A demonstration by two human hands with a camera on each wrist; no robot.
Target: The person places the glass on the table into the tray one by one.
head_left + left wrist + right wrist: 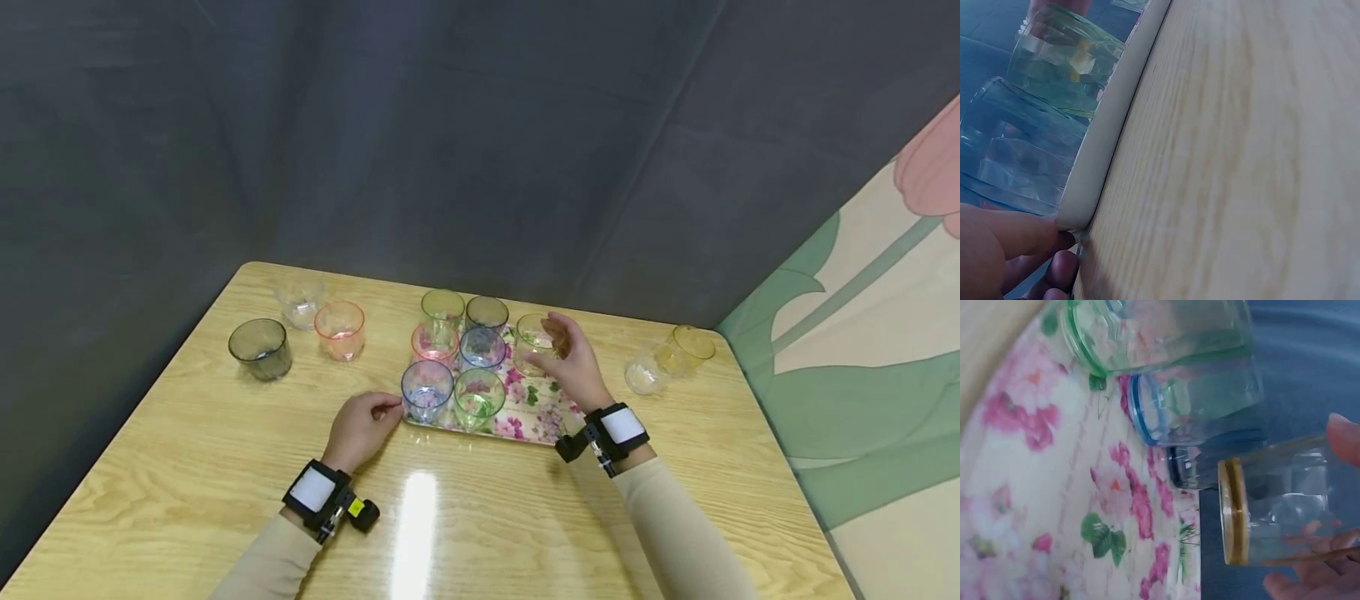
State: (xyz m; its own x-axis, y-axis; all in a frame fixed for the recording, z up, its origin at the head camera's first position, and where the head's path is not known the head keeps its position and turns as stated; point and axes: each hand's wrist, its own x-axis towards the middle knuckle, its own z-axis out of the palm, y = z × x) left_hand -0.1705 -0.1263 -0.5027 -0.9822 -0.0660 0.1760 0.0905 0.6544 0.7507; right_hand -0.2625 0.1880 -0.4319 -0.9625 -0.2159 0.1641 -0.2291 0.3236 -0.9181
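My right hand (573,362) holds a clear yellow-tinted glass (533,343) between thumb and fingers, above the right part of a floral tray (546,421). In the right wrist view the glass's thick amber base (1234,511) faces the tray, apart from its surface. With fingertips pinching the tray's near left corner, my left hand (363,429) rests low by the table; some of its fingers curl at the corner in the left wrist view. Two columns of glasses stand on the tray's left part, including a blue one (427,392) and a green one (480,398) in front.
On the table's left stand a grey glass (261,350), a pink-orange glass (340,332) and a colourless one (300,302). At the right, a colourless glass (645,375) and a yellow glass (686,350) are close together. A dark curtain (465,150) hangs behind the table.
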